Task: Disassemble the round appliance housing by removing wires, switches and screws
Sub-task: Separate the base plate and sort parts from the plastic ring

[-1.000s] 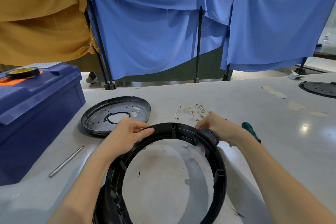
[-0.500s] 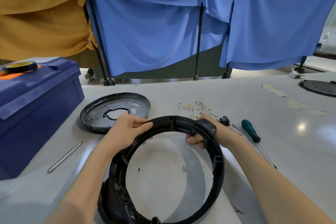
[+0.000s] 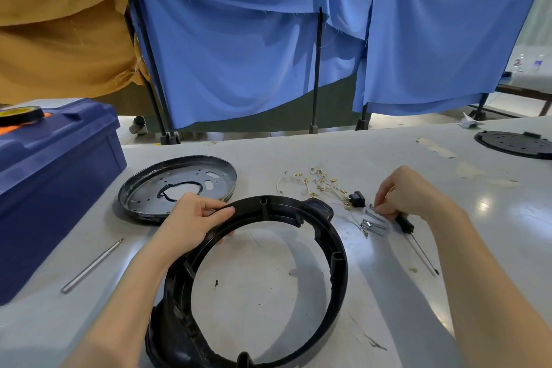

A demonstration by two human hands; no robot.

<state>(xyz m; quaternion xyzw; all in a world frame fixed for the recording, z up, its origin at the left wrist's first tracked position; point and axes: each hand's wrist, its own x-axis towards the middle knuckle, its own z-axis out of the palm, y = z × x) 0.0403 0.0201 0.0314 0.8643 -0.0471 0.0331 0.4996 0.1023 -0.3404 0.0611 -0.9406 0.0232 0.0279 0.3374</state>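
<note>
1. Your left hand [image 3: 194, 221] grips the black housing ring [image 3: 337, 263] at its far-left rim; the ring lies on the table [image 3: 493, 248].
2. Right of the ring, your right hand [image 3: 409, 194] pinches a screw [image 3: 372, 213], near the loose wires [image 3: 322, 185].

glossy black plastic housing [image 3: 337, 251], shiny metal screws [image 3: 373, 222]

Black housing ring [image 3: 339, 263], dark glossy base plate [image 3: 143, 197], pale grey worktop [image 3: 328, 152]. Navy toolbox [image 3: 59, 176], orange patch [image 3: 10, 130] on top. Plain blue cloths [image 3: 239, 63] behind, one mustard cloth [image 3: 59, 39]. White wires [image 3: 321, 185] with brassy tips, silver screws [image 3: 373, 222].
</note>
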